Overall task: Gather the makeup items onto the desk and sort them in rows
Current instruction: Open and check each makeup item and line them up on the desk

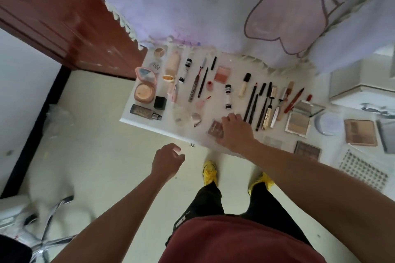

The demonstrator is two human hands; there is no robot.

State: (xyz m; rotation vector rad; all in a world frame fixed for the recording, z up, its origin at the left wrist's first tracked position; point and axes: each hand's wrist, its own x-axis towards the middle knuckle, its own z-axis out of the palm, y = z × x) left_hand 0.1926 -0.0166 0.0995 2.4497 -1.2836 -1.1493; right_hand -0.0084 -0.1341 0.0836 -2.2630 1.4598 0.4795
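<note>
Gripping flat, square brown palette (215, 128).

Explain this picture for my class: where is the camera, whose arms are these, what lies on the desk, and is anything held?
No machine here: a person wears one wide-angle camera on the head, looking down; the arms and yellow shoes are theirs. The white desk holds makeup in rough rows: a round powder compact, pencils, a beige palette. The right hand rests on a small brown palette at the near edge; whether its grip has closed is unclear. The left hand hangs over the floor, loosely curled, holding nothing.
</note>
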